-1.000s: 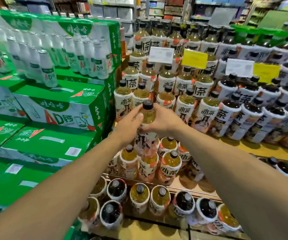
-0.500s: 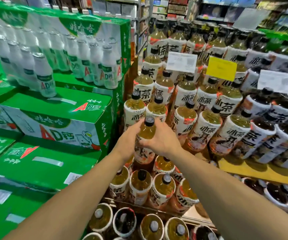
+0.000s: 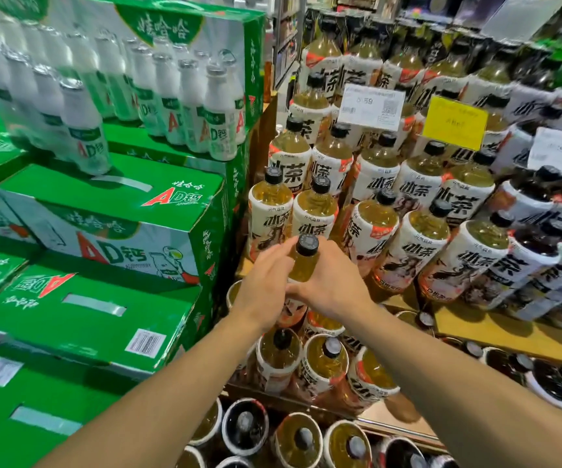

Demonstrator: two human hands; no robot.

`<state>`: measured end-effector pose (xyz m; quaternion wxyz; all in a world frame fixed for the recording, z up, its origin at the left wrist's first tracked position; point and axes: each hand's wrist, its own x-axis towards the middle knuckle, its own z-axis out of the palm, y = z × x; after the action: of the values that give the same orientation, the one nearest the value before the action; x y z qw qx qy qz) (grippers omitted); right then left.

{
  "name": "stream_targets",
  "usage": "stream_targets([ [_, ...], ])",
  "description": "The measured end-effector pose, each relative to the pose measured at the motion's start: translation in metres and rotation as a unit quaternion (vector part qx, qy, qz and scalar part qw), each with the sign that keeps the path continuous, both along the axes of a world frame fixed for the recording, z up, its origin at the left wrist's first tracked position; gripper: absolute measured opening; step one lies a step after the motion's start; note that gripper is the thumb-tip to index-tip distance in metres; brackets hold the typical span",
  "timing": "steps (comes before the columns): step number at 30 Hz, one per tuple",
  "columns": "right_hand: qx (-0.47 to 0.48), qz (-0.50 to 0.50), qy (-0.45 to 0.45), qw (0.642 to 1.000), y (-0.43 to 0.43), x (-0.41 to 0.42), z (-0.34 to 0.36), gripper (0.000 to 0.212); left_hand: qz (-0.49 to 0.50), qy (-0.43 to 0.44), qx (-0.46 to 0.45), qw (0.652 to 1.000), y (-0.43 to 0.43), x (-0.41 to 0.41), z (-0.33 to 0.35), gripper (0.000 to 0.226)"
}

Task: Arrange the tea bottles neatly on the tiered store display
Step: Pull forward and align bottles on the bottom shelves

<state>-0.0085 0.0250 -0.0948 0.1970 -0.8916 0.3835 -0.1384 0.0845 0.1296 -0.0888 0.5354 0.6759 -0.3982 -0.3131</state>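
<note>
View: head camera, looking down along both your forearms at the shelving.
Item in hand: tea bottle (image 3: 304,265), upright with its black cap uppermost. You hold it at the left end of the tiered display (image 3: 509,332), just in front of the middle tier's row. Your hands hide its base, so contact with the shelf cannot be told.
Left hand (image 3: 266,288): fingers curled round the bottle's left shoulder.
Right hand (image 3: 332,282): wrapped round the opposite side, so the bottle is clasped between both palms.
Reason for hold: the high, two-sided clasp probably keeps the tall bottle plumb and lets you turn its label forward.
Shelved stock: light tea bottles (image 3: 374,228) stand in stepped rows with labels facing out. Each tier sits higher than the one in front, so every row shows.
Dark stock: dark tea bottles (image 3: 540,197) are grouped on the right, apart from the light ones.
Lower tier: bottles stand below your wrists, caps up.
Price cards: white card (image 3: 371,106) and yellow card (image 3: 453,123) stand among the upper rows.
Adjacent goods: green cartons (image 3: 104,214) are stacked to the left, with white drink bottles (image 3: 80,130) on top.
Step judged: seating the bottle into line.
</note>
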Motion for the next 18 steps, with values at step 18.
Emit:
stream_targets([
  [18,0.140,-0.024,0.097,0.985,0.004,0.008,-0.071,0.058,-0.059,-0.121,0.206,0.969,-0.012,0.002,-0.062,0.050],
])
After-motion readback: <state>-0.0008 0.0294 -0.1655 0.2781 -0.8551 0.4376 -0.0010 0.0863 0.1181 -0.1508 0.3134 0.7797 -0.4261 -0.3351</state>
